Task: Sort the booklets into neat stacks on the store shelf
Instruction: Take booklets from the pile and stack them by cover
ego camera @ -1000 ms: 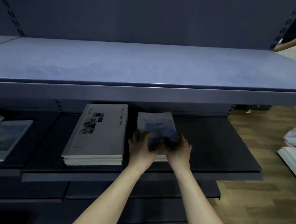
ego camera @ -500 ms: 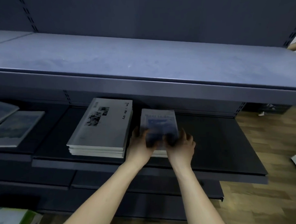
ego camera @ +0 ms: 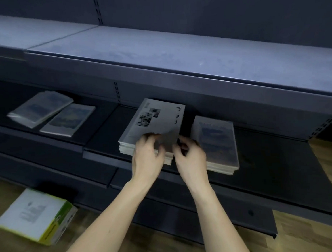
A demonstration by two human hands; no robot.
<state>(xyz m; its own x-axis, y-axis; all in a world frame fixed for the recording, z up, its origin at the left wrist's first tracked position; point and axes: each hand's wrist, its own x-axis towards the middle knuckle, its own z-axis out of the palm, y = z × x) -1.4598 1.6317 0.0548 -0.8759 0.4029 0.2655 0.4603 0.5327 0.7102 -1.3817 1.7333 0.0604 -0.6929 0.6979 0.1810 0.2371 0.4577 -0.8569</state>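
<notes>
Dark shelf [ego camera: 275, 159], loose booklets [ego camera: 53, 114] left, floor box [ego camera: 34, 215]

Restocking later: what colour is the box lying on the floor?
White top with yellow-green sides, the box shows in the head view.

Two bare hands at the near edge of a grey-covered booklet stack [ego camera: 152, 124] on the dark metal shelf [ego camera: 275, 159]: left hand [ego camera: 146, 156] with curled fingers [ego camera: 152, 137] on its front corner, right hand [ego camera: 190, 157] just beside. Right of it, apart, a blue-pictured booklet stack [ego camera: 216, 143]. Farther left, two loose blue-grey booklets [ego camera: 51, 113]; below on the wooden floor, a white and green cardboard box [ego camera: 36, 215].
</notes>
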